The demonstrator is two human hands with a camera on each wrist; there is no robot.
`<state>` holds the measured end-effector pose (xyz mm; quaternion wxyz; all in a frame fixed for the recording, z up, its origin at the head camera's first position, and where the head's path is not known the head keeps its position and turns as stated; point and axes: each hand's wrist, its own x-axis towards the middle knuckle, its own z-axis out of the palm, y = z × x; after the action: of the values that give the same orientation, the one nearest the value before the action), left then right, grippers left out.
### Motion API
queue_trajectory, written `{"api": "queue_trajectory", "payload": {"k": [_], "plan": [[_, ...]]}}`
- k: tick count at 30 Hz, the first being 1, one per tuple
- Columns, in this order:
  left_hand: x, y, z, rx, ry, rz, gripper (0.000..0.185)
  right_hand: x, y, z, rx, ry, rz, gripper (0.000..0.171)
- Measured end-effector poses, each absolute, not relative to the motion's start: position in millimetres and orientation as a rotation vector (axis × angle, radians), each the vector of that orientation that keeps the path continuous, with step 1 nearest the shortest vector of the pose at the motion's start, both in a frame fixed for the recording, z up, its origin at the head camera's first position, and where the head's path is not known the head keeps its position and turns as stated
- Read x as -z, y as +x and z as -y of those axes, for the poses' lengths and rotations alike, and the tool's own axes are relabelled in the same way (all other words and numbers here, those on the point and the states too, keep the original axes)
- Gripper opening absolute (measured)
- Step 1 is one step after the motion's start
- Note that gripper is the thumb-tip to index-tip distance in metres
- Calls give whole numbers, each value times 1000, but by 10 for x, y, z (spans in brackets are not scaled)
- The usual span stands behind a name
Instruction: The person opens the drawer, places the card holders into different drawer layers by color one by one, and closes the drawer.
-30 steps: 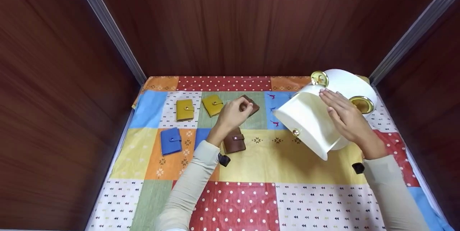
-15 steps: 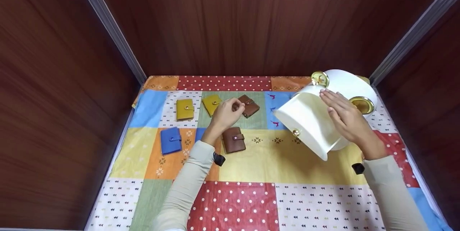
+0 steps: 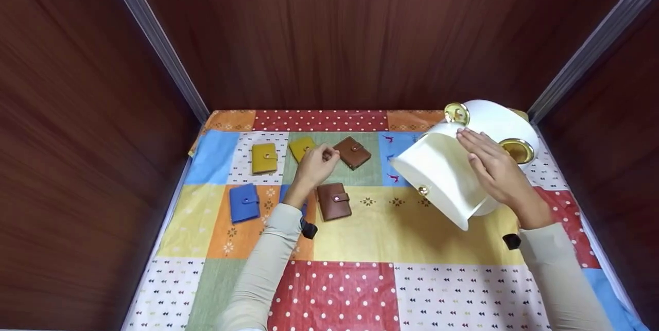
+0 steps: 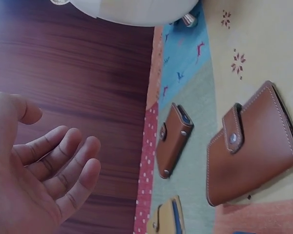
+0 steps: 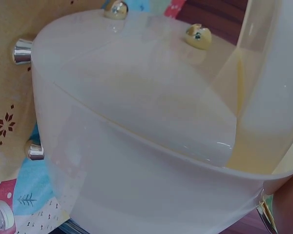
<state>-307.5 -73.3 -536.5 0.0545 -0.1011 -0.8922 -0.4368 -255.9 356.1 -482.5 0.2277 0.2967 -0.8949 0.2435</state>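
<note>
My left hand [image 3: 315, 162] hovers with loosely curled fingers, holding nothing, over a yellow wallet [image 3: 299, 146] and partly hides it. The left wrist view shows the empty palm [image 4: 44, 165]. A brown wallet [image 3: 352, 152] lies just right of it, and another brown wallet [image 3: 333, 201] lies nearer me. My right hand [image 3: 484, 153] rests flat, fingers straight, on a tilted white container [image 3: 437, 174] with gold knobs. The container's translucent wall [image 5: 136, 122] fills the right wrist view.
A second yellow wallet [image 3: 264, 158] and a blue wallet [image 3: 244, 202] lie at the left on the patchwork tablecloth [image 3: 401, 228]. Dark wooden walls [image 3: 360, 27] close in the back and both sides. The container's round white lid [image 3: 497, 117] sits behind it.
My left hand has drawn back to the left, off the far brown wallet, which now lies uncovered on the cloth. The right hand and the container have stayed put.
</note>
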Motion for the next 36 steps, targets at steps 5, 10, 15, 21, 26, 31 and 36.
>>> {"api": "queue_trajectory", "payload": {"k": [5,10,15,21,26,31,36], "plan": [[5456,-3107,771,1313,-237,2743,22,4823,-2560,-3565,-673,813,2464,47],[5543,-3126,810,1287,-155,2788,22,4821,-2561,-3570,-672,818,2464,47],[5633,-3132,842,1256,-94,2827,23,4826,-2561,-3575,-677,819,2463,48],[5729,-3120,875,1254,-46,2881,26,4832,-2567,-3572,-683,814,2469,48],[5803,-3100,891,1277,-14,2912,28,4838,-2566,-3568,-681,808,2475,48],[5854,-3084,894,1233,-18,2938,29,4848,-2562,-3568,-682,801,2482,47],[5937,-3120,919,1266,-9,2956,26,4855,-2561,-3571,-681,799,2483,47]]}}
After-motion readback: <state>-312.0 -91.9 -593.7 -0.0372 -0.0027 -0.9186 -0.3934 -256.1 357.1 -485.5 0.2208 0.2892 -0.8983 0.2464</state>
